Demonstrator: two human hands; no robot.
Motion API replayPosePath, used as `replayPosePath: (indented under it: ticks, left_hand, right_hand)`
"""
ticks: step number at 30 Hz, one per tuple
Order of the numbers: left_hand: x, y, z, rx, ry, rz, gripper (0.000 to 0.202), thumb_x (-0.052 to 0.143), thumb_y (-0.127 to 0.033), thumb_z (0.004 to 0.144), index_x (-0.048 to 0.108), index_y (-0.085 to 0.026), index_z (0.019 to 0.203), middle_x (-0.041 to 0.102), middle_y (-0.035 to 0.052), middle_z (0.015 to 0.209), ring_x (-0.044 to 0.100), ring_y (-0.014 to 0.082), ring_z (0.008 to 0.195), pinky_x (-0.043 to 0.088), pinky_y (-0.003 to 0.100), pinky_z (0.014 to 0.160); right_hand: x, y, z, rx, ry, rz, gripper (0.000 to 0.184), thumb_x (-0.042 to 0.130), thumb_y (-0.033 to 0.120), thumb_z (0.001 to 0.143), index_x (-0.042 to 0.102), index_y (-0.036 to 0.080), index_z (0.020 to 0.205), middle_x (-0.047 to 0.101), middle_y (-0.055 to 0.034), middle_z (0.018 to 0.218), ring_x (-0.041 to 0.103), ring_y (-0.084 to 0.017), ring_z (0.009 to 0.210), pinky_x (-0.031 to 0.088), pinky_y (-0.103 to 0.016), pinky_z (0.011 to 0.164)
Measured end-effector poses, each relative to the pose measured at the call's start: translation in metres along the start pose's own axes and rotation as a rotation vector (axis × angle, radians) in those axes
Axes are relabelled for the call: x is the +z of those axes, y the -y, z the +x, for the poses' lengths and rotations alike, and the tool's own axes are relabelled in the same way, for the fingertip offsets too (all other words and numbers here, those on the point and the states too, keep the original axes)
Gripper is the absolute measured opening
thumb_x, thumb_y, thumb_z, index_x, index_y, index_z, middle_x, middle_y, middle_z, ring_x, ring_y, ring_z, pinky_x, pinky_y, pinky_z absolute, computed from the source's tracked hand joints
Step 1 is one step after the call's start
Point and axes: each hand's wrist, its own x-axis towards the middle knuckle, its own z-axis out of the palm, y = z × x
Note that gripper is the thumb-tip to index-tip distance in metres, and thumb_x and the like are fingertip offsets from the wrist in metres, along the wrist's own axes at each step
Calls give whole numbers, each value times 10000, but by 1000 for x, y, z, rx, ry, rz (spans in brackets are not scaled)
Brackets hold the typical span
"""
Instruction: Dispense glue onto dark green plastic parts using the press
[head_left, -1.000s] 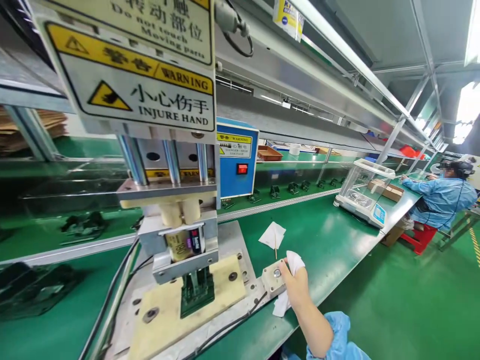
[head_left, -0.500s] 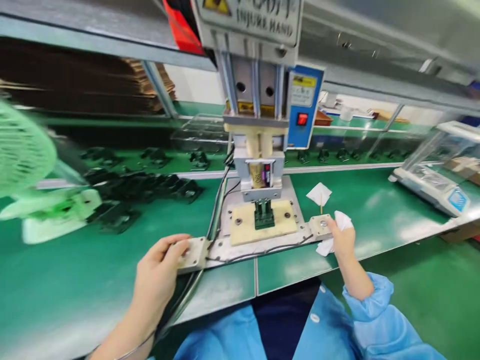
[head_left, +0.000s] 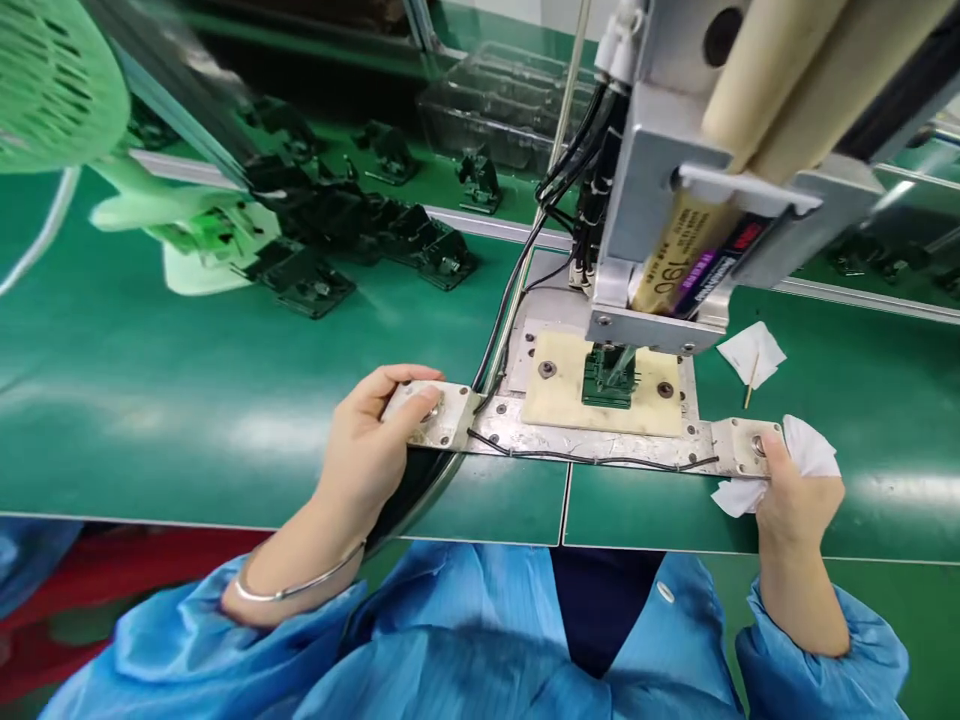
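My left hand is closed around the metal button block at the left end of the base, its thumb over the button. At the right end, my right hand presses its thumb on the other button block. A crumpled white wipe sticks out from that hand on both sides. Between them a dark green part sits on a cream fixture plate. Above it hangs a metal holder with glue tubes, and a clear nozzle reaches down to the part.
A green fan stands at the left, beside several black parts. Black cables run left of the press. A white wipe with a thin stick lies at the right. Behind is a clear plastic tray.
The view has tilted down and come closer to the press, so the fixture looks larger and the clear nozzle shows. Both hands stay at their button blocks.
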Motion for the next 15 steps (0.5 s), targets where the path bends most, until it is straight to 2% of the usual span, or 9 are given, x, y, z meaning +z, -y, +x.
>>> replayPosePath:
  ticks: [5, 9, 12, 15]
  left_hand:
    - [0, -3, -2, -80, -2, -63, 342, 689, -368, 801, 644, -112, 1022, 619, 14, 780, 501, 115, 631, 382, 227, 578]
    - [-1, -3, -3, -104, -17, -99, 335, 710, -371, 781, 650, -136, 1012, 639, 15, 804, 522, 128, 657, 384, 236, 594]
    - [-3, 1, -1, -121, -12, -98, 317, 718, -384, 784, 656, -160, 999, 650, 14, 839, 531, 136, 668, 385, 244, 597]
    - [-5, 4, 0, -147, 1, -84, 334, 712, -411, 786, 656, -169, 1009, 662, 18, 870, 541, 149, 676, 396, 255, 605]
  right_hand:
    - [1, 6, -4, 18, 22, 48, 513, 929, 436, 588, 728, 125, 942, 691, -78, 898, 650, -182, 705, 580, -292, 607]
    - [-1, 4, -3, -29, 32, 32, 417, 928, 416, 621, 700, 150, 848, 633, -21, 745, 592, -156, 602, 538, -265, 518]
    - [-1, 2, -3, -39, 44, 13, 380, 915, 410, 653, 695, 164, 841, 618, -11, 721, 574, -153, 582, 518, -259, 502]
    - [-1, 2, -4, 9, 39, 3, 389, 916, 428, 646, 699, 166, 834, 624, -15, 719, 575, -153, 586, 504, -243, 490]
